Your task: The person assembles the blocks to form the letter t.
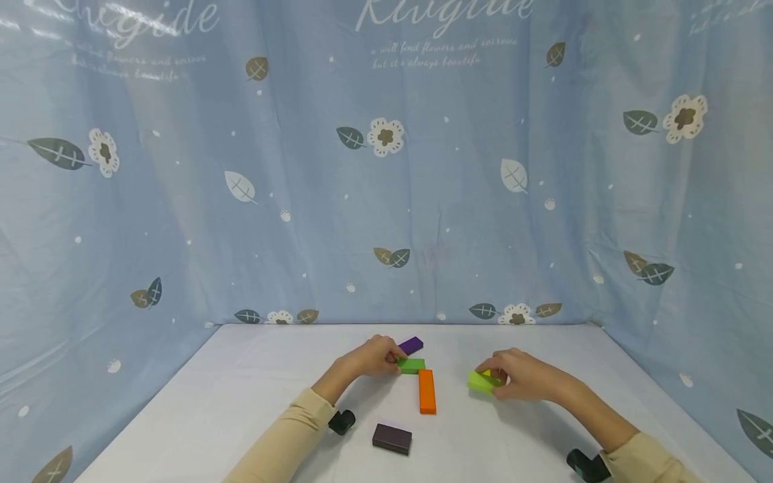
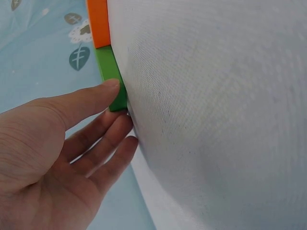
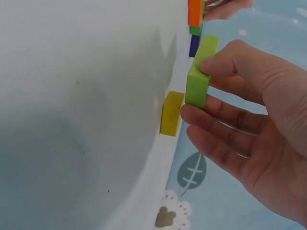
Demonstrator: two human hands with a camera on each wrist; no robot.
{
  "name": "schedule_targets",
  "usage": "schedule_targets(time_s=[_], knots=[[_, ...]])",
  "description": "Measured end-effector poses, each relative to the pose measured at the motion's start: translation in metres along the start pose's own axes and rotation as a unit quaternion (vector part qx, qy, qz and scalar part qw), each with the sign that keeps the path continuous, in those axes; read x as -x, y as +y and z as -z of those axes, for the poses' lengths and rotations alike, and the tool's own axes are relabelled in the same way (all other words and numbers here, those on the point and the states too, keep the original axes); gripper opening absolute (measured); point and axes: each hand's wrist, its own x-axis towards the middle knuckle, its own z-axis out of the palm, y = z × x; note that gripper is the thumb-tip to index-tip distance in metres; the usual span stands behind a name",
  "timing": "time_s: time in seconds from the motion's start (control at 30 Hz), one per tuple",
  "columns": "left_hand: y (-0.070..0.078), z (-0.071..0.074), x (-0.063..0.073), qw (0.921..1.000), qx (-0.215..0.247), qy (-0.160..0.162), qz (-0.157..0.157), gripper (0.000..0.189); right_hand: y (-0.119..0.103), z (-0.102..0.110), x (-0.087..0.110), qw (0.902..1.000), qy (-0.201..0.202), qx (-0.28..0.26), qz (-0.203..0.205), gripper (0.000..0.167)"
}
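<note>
My left hand [image 1: 376, 357] pinches the left end of a green block [image 1: 413, 366] lying on the white table, the thumb [image 2: 109, 87] across it. An orange block [image 1: 427, 392] extends toward me from the green one's right end. Just behind them lies a purple block [image 1: 412, 345], partly covered by the left fingers in the head view. On the right side, my right hand [image 1: 524, 373] grips a lime-green block [image 3: 198, 81] between thumb and fingers. A yellow block [image 3: 171, 113] rests on the table close by, mostly hidden behind the lime-green block in the head view.
A dark brown block [image 1: 392, 439] lies toward the front of the white table [image 1: 495, 449]. Blue patterned curtain [image 1: 423, 201] hangs behind the table and along both sides. Black wrist camera mounts [image 1: 343, 422] hang under the forearms.
</note>
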Motion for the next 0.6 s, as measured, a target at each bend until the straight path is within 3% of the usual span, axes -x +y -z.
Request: schedule_targets(time_s=[0.6], knots=[[0.002,0.0,0.001,0.9999,0.003,0.007,-0.008,0.027,-0.005,0.001,-0.019,1.0,0.0,-0.005,-0.008,0.036]])
